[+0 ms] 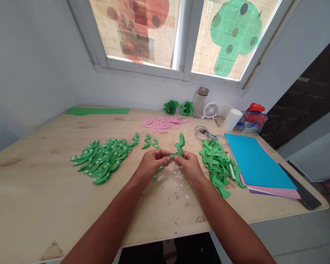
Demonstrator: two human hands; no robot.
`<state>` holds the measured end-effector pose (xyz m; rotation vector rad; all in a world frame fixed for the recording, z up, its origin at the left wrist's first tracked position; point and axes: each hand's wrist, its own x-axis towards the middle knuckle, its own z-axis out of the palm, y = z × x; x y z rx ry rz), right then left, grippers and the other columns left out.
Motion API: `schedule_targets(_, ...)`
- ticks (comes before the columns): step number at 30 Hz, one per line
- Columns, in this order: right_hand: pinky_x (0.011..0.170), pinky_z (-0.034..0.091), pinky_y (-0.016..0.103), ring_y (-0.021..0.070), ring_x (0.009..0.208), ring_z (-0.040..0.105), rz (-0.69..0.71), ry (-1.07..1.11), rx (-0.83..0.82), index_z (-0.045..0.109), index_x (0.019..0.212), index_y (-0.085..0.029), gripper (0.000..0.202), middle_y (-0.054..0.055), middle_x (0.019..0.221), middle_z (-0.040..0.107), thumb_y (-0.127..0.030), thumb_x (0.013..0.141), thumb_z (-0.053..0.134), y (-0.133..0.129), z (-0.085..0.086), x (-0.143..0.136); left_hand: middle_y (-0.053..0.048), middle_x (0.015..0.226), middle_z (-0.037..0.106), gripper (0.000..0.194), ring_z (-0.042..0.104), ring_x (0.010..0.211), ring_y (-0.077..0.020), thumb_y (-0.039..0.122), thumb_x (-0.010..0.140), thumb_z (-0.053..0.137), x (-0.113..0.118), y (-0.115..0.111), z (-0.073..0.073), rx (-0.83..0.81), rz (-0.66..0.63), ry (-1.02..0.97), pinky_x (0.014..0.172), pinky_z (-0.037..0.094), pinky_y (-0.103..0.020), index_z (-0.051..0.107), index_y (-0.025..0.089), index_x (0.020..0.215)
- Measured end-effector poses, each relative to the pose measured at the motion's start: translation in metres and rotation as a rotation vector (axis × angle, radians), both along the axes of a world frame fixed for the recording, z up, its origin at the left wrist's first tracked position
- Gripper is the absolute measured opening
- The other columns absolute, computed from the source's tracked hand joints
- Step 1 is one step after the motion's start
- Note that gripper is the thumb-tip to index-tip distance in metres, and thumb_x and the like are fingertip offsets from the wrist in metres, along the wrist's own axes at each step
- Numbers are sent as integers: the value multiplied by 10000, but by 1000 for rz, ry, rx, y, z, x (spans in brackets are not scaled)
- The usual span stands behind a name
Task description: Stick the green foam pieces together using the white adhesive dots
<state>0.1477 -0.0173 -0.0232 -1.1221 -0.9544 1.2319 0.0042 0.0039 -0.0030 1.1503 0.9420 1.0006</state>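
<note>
Both hands meet over the middle of the table, fingertips nearly touching. My left hand [154, 165] pinches the lower left end of a wavy green paper piece [180, 144]. On its other side, my right hand [189, 165] has thumb and fingers closed on the same piece, which stands up above the fingers. Part of the paper is hidden by the fingertips. Left of the hands spreads a pile of curved green pieces with small white patches [104, 159]. A few similar pieces [146, 141] lie just beyond my left hand, and white bits [175, 183] are scattered below.
Green scraps [216, 165] and a white pen [231, 167] lie at right, beside blue sheets [260, 161]. Behind are tape rolls [202, 133], pink cutouts [162, 124], green paper ornaments [171, 106], a bottle [200, 102], a small fan [210, 110] and a white roll [232, 120].
</note>
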Motion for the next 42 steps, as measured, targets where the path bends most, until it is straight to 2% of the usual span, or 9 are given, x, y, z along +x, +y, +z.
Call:
schedule_targets(7,534,321,234,95,553,443,34,-2,41,672,740,-165,164,-24,600,569,-280,627,704,-1,7,2,2,612,607,181,526,562,-105,251,560,759,-1,-2,3,10,-64,13,562,436,-233,655,151,669)
schedule_targets(13,559,376,231,111,607,511,120,26,54,673,843,-180,264,-2,711,637,-290,610,731,-3,12,4,-49,749,639,242,551,639,-131,352,638,719,-2,0,4,-39,-78,-52,572,475,-256,674,147,760)
schedule_targets(16,600,417,240,136,672,555,189,32,78,661,894,-190,314,11,765,661,-289,606,736,-4,15,2,-46,715,624,268,538,611,-127,362,614,740,-1,1,2,-86,-103,-75,544,465,-248,677,138,747)
schedule_targets(21,595,425,236,129,648,557,228,4,80,638,980,-200,401,-13,710,642,-267,596,734,-5,13,0,-49,702,620,314,527,594,-119,354,578,771,1,1,-2,-137,-126,-117,514,421,-225,692,125,778)
schedule_targets(25,558,391,218,102,580,523,215,-50,57,632,1012,-184,389,-30,640,604,-256,638,709,-3,8,0,-37,698,621,286,516,592,-109,325,589,765,3,1,-5,-113,-48,-141,517,395,-215,695,134,789)
schedule_targets(29,560,398,226,115,589,543,155,-98,40,662,895,-156,264,0,639,623,-319,688,665,-3,9,-2,-19,630,613,253,509,569,-114,336,582,753,6,0,-5,-20,89,-104,519,390,-224,677,135,715)
schedule_targets(34,580,412,239,126,601,554,97,-160,67,676,778,-160,207,15,658,638,-348,702,635,-5,12,-6,7,570,584,240,480,523,-103,349,582,734,10,-3,-3,57,189,-62,504,371,-221,641,141,658)
schedule_targets(42,503,356,223,113,530,501,52,-213,41,622,676,-162,182,6,586,606,-342,702,624,-3,4,-4,1,584,572,268,459,522,-103,381,582,715,13,-5,-3,80,179,1,498,369,-221,636,139,667)
